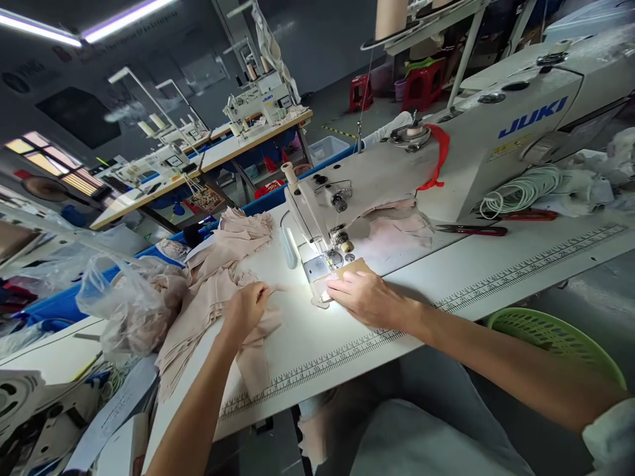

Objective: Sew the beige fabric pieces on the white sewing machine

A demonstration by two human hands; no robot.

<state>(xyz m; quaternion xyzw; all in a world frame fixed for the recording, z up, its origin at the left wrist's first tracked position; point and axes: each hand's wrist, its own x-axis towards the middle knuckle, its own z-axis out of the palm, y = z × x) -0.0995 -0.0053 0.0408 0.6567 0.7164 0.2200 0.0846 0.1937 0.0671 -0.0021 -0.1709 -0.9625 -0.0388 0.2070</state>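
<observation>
My left hand is closed in a pinch on a beige fabric piece, which hangs down over the table's front ruler. My right hand rests beside the needle area of the sewing machine, its fingers closed on a tan flat piece; cloth or card, I cannot tell. A small pale fabric edge shows under those fingertips, by the lit needle plate. To the left of my left hand lies a fanned stack of beige fabric pieces.
Thread snips and a coil of pale cord lie on the right. A clear plastic bag sits at the left. A green basket stands below the table's right edge. More pink fabric lies under the machine arm.
</observation>
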